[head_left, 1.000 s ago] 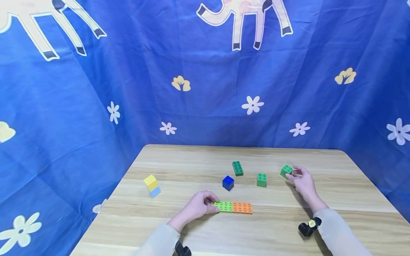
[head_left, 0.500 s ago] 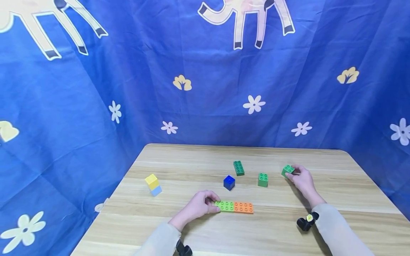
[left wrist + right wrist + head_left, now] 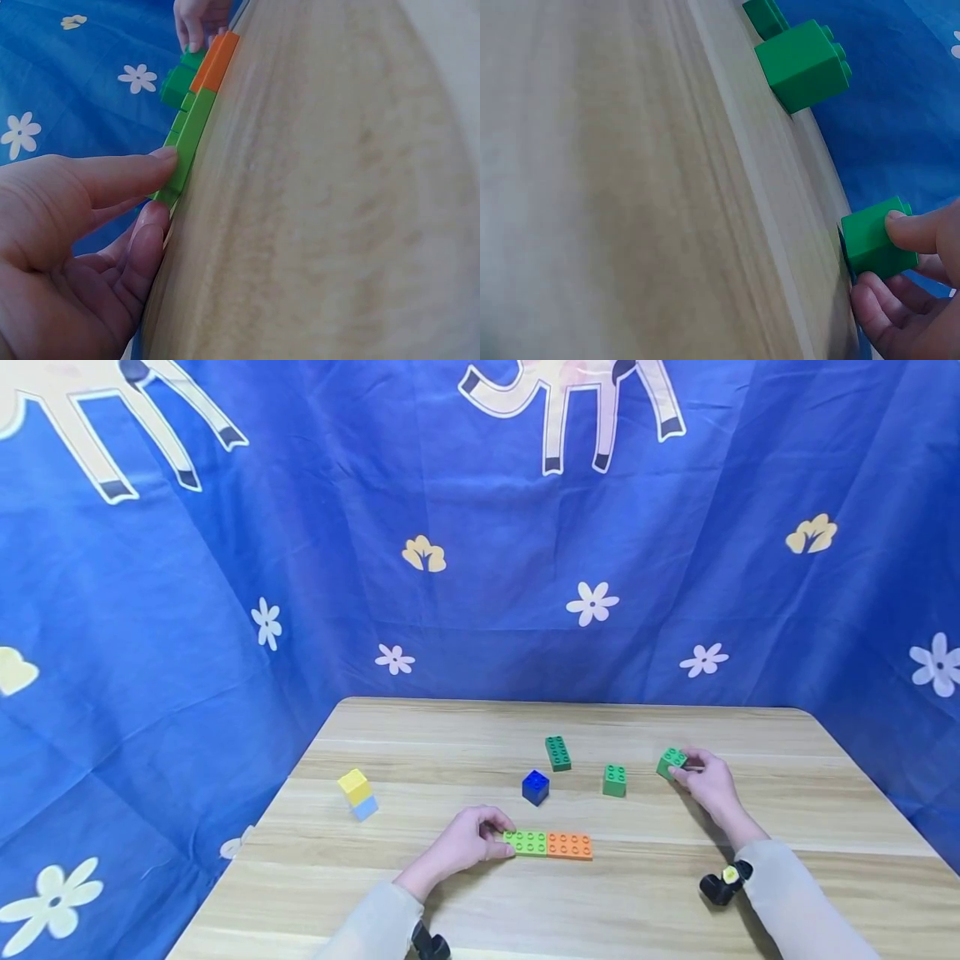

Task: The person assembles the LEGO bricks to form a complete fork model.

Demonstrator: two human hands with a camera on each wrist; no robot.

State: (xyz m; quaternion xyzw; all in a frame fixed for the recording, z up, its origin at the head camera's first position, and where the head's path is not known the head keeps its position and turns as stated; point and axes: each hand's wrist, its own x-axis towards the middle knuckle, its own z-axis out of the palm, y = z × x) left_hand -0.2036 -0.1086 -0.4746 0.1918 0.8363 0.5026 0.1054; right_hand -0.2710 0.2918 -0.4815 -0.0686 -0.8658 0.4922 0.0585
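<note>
My left hand (image 3: 463,845) pinches the left end of a flat lime-green building brick (image 3: 529,843) between thumb and fingers. An orange brick (image 3: 570,846) lies end to end with it, studs up. Farther right, my right hand (image 3: 707,783) grips a square green brick (image 3: 670,763) by its right side. In the right wrist view the thumb lies on one face of that green brick (image 3: 874,236), with fingers curled at the opposite side. How far the fingers reach round behind it is hidden.
Another square green brick (image 3: 614,781), a dark blue brick (image 3: 536,787) and a long dark green brick (image 3: 558,753) stand mid-table. At left, a yellow block (image 3: 355,787) adjoins a light blue one (image 3: 365,808). A blue patterned curtain (image 3: 495,568) hangs behind the wooden table (image 3: 637,902).
Both hands keep their hold, and the bricks stay where they were on the table. Only a slight shift of the head view shows.
</note>
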